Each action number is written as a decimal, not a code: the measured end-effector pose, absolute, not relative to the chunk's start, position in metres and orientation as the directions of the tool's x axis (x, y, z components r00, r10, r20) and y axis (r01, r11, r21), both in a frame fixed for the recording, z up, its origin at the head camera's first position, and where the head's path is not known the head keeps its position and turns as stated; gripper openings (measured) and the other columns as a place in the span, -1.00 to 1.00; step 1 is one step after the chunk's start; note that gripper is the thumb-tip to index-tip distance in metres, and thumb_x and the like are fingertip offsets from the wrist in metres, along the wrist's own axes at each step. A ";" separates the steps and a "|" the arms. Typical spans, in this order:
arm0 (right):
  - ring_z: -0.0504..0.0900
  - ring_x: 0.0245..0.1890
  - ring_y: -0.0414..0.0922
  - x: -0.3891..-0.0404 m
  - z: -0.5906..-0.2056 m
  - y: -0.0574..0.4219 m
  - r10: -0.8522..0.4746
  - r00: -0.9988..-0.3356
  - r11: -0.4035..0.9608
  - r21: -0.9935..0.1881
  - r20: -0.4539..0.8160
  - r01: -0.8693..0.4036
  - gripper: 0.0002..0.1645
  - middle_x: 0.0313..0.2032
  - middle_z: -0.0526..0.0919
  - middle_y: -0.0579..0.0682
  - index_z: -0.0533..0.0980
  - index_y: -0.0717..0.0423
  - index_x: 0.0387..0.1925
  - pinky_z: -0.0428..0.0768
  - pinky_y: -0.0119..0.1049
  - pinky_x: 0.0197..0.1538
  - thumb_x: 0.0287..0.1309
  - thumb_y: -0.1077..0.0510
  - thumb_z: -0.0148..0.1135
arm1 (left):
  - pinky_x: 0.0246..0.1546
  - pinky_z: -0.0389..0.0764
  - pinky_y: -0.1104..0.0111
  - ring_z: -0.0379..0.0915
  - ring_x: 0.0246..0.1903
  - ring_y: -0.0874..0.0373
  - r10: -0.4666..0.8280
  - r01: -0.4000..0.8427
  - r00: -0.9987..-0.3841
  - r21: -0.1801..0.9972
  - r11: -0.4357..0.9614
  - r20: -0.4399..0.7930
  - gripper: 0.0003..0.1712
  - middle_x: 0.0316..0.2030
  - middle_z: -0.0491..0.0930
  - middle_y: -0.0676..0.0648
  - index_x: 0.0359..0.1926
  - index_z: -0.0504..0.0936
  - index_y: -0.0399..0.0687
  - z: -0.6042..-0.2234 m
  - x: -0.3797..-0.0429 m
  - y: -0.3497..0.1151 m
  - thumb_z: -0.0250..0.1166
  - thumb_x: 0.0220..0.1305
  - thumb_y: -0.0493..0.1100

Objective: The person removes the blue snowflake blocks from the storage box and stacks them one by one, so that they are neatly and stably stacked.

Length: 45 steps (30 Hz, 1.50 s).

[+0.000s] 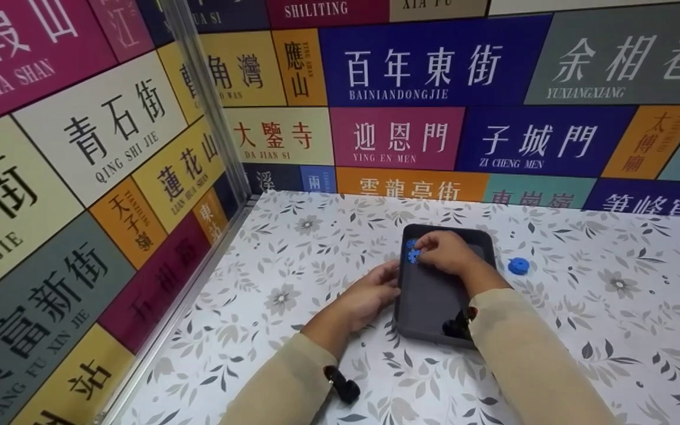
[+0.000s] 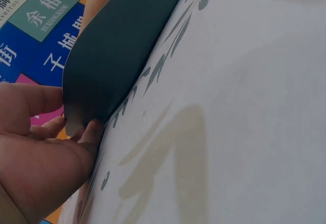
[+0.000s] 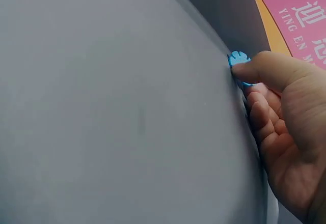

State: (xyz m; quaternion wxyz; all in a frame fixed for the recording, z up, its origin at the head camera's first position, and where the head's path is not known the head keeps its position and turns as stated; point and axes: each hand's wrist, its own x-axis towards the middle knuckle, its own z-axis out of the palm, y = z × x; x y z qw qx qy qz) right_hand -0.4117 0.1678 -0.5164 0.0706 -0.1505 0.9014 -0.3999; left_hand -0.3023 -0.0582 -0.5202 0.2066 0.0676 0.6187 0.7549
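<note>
A black tray (image 1: 434, 295) rests on the table. My right hand (image 1: 447, 252) reaches over its far left corner, with thumb and fingers pinching a small blue notched plastic disc (image 3: 238, 58). Blue discs (image 1: 413, 255) show at the fingertips in the head view, close to the tray's left wall. The fingers partly hide them. My left hand (image 1: 369, 295) is at the tray's left side, its relaxed fingers touching the outer wall (image 2: 109, 56). In the left wrist view the fingertips lie along the tray's edge, near the tabletop.
Several blue discs lie in a small heap (image 1: 518, 265) on the table, right of the tray. A white tablecloth (image 1: 576, 330) with grey leaves and flowers covers the table. Walls of coloured street-name panels (image 1: 399, 139) stand behind and on the left.
</note>
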 end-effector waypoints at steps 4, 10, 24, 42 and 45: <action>0.66 -0.26 -0.16 -0.412 -0.512 0.169 -0.289 -0.957 0.614 -0.771 -0.019 -0.170 -0.66 -0.09 0.81 0.10 0.74 0.13 0.07 0.63 -0.34 -0.18 0.34 0.10 0.34 | 0.60 0.38 0.07 0.30 0.57 -0.14 0.403 -0.222 -0.904 0.964 -0.148 -0.146 -0.16 0.63 0.24 -0.25 0.66 0.19 -0.16 -0.519 -0.303 -0.058 0.09 0.38 -0.46; 0.73 -0.32 -0.20 -0.411 -0.497 0.165 -0.238 -0.969 0.545 -0.835 -0.064 -0.079 -0.62 -0.14 0.82 0.11 0.72 0.19 0.13 0.73 -0.37 -0.21 0.44 0.07 0.29 | 0.60 0.38 0.07 0.33 0.55 -0.08 0.395 -0.231 -0.905 0.962 -0.147 -0.157 -0.16 0.60 0.30 -0.22 0.64 0.24 -0.11 -0.522 -0.302 -0.058 0.11 0.37 -0.46; 0.73 -0.30 -0.31 -0.368 -0.453 0.196 -0.075 -0.996 0.185 -0.982 -0.048 0.034 -0.47 -0.25 0.75 -0.25 0.59 0.33 0.28 0.81 -0.41 -0.11 0.45 0.07 0.35 | 0.61 0.37 0.07 0.31 0.56 -0.07 0.365 -0.245 -0.914 0.958 -0.147 -0.178 -0.14 0.60 0.31 -0.19 0.64 0.28 -0.04 -0.520 -0.300 -0.059 0.14 0.34 -0.48; 0.72 -0.35 -0.32 -0.342 -0.477 0.296 0.128 -0.991 0.069 -0.997 -0.036 0.045 -0.65 -0.32 0.79 -0.30 0.73 0.08 0.09 0.77 -0.49 -0.24 0.38 0.01 0.43 | 0.62 0.36 0.07 0.28 0.59 -0.10 0.369 -0.247 -0.912 0.956 -0.155 -0.176 -0.12 0.61 0.28 -0.23 0.65 0.23 -0.09 -0.521 -0.300 -0.058 0.12 0.33 -0.49; 0.72 -0.36 -0.31 -0.344 -0.487 0.313 0.147 -0.988 -0.003 -0.999 -0.043 0.043 -0.73 -0.32 0.80 -0.27 0.75 0.06 0.04 0.75 -0.49 -0.27 0.38 0.07 0.43 | 0.59 0.40 0.09 0.30 0.58 -0.09 0.373 -0.244 -0.911 0.958 -0.147 -0.175 -0.13 0.60 0.30 -0.23 0.65 0.24 -0.11 -0.521 -0.300 -0.059 0.11 0.33 -0.50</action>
